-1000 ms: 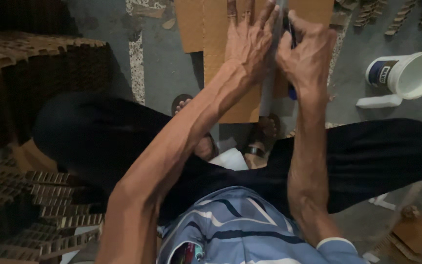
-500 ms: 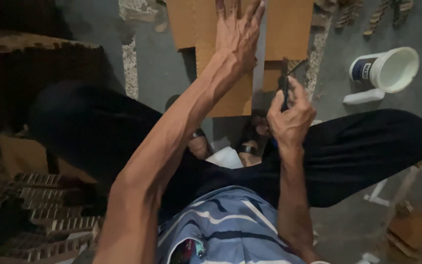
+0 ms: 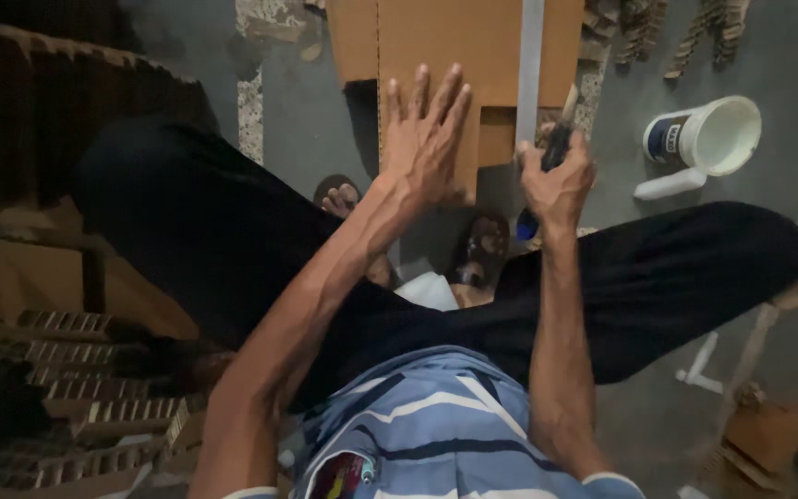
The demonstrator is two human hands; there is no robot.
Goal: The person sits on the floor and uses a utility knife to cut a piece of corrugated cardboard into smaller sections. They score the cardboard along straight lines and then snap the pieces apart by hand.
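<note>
Brown cardboard (image 3: 436, 46) lies flat on the grey floor (image 3: 307, 120), in front of the sitting person's feet, and a long grey metal ruler (image 3: 530, 65) lies across it, running away from the person. The left hand (image 3: 425, 139) rests flat on the cardboard with its fingers (image 3: 417, 92) spread wide, just left of the ruler. The right hand (image 3: 556, 180) is closed in a fist around a dark knife (image 3: 554, 146), held near the ruler's closer end; a blue part shows under the fist, but the blade itself I cannot see. The main risk, I think, is a cut: the spread left fingers are close to the ruler, and if the knife climbs over the ruler's edge, it may reach them. Nothing presses on the ruler itself, so it may slide and spoil the line. The sandalled feet (image 3: 482, 249) are just below the fist, so a stroke pulled too far toward the body may meet them. A white bucket (image 3: 708, 134) stands on the floor to the right, well apart. Stacks of cut cardboard (image 3: 57, 388) lie at the left.
</note>
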